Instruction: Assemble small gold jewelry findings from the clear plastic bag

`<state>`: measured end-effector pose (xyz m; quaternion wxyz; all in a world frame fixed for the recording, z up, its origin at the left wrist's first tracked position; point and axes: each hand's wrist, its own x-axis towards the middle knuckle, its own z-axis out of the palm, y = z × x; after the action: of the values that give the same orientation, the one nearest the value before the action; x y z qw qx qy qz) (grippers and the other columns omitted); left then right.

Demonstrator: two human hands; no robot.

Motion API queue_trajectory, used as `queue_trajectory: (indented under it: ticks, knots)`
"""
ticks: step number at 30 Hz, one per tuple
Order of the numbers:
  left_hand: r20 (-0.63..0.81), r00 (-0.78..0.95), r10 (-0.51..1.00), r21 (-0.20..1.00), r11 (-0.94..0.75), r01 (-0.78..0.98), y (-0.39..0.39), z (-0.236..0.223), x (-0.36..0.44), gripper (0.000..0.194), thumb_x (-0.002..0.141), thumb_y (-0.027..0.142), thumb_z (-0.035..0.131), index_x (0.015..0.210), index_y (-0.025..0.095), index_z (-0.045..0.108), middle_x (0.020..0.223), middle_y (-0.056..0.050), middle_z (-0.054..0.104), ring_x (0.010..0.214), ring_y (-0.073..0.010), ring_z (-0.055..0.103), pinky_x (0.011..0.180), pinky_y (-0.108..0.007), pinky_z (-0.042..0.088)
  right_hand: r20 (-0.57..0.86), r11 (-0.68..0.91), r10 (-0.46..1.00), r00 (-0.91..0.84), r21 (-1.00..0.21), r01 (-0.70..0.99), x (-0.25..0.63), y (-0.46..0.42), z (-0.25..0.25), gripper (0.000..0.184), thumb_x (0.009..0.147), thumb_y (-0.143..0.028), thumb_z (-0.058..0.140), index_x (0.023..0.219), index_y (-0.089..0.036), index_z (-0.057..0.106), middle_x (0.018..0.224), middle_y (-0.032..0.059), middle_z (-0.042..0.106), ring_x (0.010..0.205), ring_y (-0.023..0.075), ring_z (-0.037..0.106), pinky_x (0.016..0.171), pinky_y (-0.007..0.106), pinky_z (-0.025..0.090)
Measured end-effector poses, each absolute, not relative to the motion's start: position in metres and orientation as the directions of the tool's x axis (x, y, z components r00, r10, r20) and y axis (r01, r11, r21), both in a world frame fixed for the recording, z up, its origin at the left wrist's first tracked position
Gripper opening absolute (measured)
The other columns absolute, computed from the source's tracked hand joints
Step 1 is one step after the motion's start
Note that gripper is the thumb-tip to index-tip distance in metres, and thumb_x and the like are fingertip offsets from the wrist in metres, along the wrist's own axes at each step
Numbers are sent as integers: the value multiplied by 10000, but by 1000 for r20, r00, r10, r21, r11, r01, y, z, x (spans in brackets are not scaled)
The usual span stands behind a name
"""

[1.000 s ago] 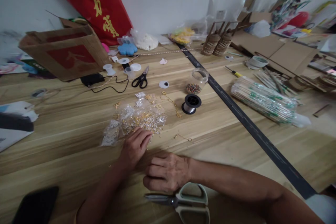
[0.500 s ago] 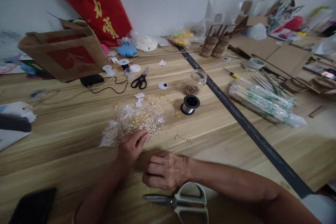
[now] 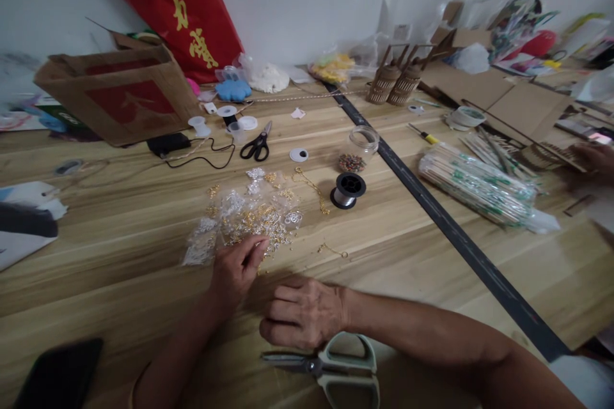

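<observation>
My left hand (image 3: 236, 270) rests at the near edge of a heap of small clear bags of gold and silver findings (image 3: 249, 217), thumb and fingers pinched together on a tiny piece I cannot make out. My right hand (image 3: 303, 313) lies on the wooden table (image 3: 119, 249) just to the right, knuckles up and fingers curled under; nothing shows in it. Grey-handled scissors (image 3: 336, 367) lie right in front of it. A thin gold chain (image 3: 330, 249) lies beyond the right hand.
A spool of clear thread (image 3: 348, 190), a jar of beads (image 3: 357, 150), black scissors (image 3: 256, 144), a brown paper bag (image 3: 115, 92) and a bagged bundle of sticks (image 3: 480, 185) stand farther back. Another person's hand (image 3: 592, 160) shows at the right edge. A dark phone (image 3: 60, 374) lies near left.
My left hand has drawn back slightly from the heap and closed its fingers into a pinch. Another person's hand has come into view at the right edge. My right hand has stayed put.
</observation>
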<state>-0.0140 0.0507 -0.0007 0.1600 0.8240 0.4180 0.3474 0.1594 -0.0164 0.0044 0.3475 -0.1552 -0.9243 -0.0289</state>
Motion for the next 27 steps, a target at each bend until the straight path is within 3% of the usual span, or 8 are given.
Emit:
queue_trajectory:
  ticks: [7,14,21,27]
  knots:
    - [373,357,856,691,-513,510,48,10,-14,217,894,289,515,872,155,684,716,-9,693,601,-118,607,592,-207,452,631,926,325,-705,-59,374,163,-14,-3,139,918,-154,476,901,-154,614,728,6,545,671,127,496,580,268,374]
    - [258,384,887,807,-416,419,47,26,-14,241,889,297,503,749,163,647,580,24,561,555,-108,539,581,-207,434,689,889,381,-616,-90,449,164,-8,-3,122,894,-122,499,846,-135,610,711,9,548,657,135,483,577,276,367]
    - [88,458,885,809,-331,485,54,41,-14,292,877,367,515,691,170,622,597,19,581,594,-124,563,600,-221,438,695,826,474,-541,-139,546,164,-7,-1,90,872,-172,564,791,-139,585,715,16,569,666,143,496,564,276,365]
    - [37,634,772,732,-453,509,56,46,-9,276,867,336,500,696,170,640,625,12,627,598,-124,561,579,-219,410,676,781,567,-471,-260,568,166,-5,-1,68,903,-170,518,857,-145,562,768,37,603,699,146,514,616,270,408]
